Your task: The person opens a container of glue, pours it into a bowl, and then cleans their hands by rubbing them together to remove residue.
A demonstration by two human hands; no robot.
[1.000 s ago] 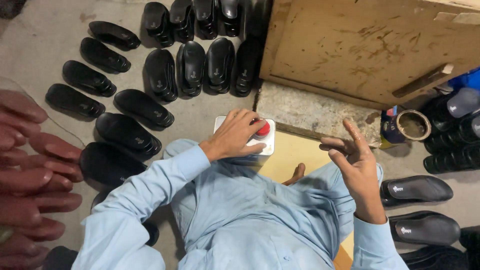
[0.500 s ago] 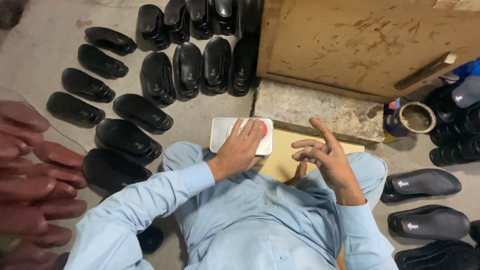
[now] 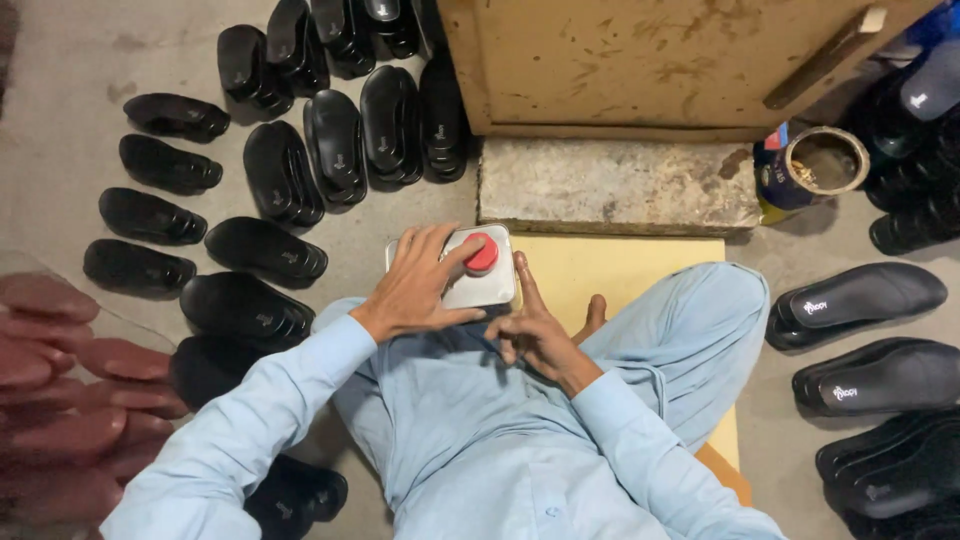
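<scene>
Head view, looking straight down on a person seated on the grey concrete floor (image 3: 80, 90) in a pale blue long-sleeved shirt and trousers. Just ahead of the lap sits a small silver metal box with a round red push button (image 3: 470, 268) on top. The left hand (image 3: 418, 285) lies flat over the box's left half, fingers spread and loose, the thumb reaching across to touch the red button — resting on it, not gripping. The right hand (image 3: 535, 330) is at the box's near right corner with the forefinger stretched up along its right edge and the other fingers curled in; its grip is closed round nothing that can be seen.

Under the legs lies a flat yellow board (image 3: 625, 272), and beyond it a rough grey stone slab (image 3: 620, 185) against a worn brown wooden panel (image 3: 650, 60). An open round tin can (image 3: 815, 165) stands to the right of the slab. Glossy black moulded shoe soles (image 3: 330, 150) lie in rows on the left floor — more black shoes (image 3: 855, 295) on the right. Reddish-brown soles (image 3: 50, 380) are stacked at the left edge, blurred.
</scene>
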